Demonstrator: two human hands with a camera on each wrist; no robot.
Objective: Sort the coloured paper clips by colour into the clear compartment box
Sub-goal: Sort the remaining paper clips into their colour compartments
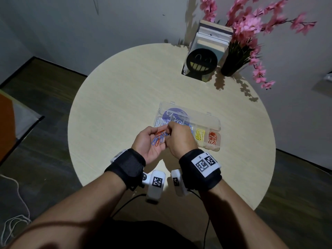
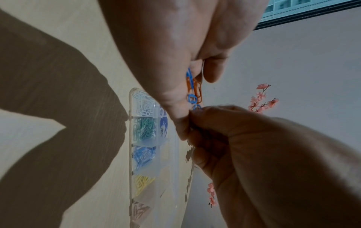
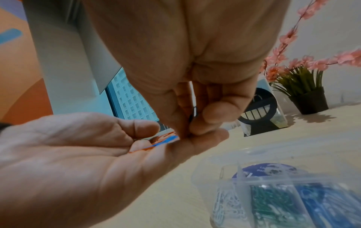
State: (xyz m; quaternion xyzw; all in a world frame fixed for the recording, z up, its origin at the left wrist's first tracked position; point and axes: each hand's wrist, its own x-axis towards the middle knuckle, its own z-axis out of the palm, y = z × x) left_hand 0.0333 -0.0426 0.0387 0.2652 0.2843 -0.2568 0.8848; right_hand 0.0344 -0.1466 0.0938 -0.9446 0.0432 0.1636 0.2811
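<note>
Above the round table's near half, my left hand [image 1: 152, 139] lies palm up, fingers curled around several blue and orange paper clips [image 1: 159, 138]. My right hand [image 1: 177, 137] reaches into that pile from the right and pinches one clip [image 3: 194, 112] between thumb and fingers. Just behind both hands lies the clear compartment box [image 1: 214, 121], lid open. It holds white clips [image 2: 143, 101], green clips [image 2: 145, 128], blue clips [image 2: 144, 155], yellow clips [image 1: 199, 134] and orange clips [image 1: 212, 138], one colour per compartment. My right hand hides the box's middle in the head view.
A black smiling-face bookend with books [image 1: 202, 63] and a black vase of pink flowers [image 1: 231, 65] stand at the table's far right. The pale wooden table [image 1: 116, 87] is round; its edge curves close on both sides. Camera cables hang below my wrists.
</note>
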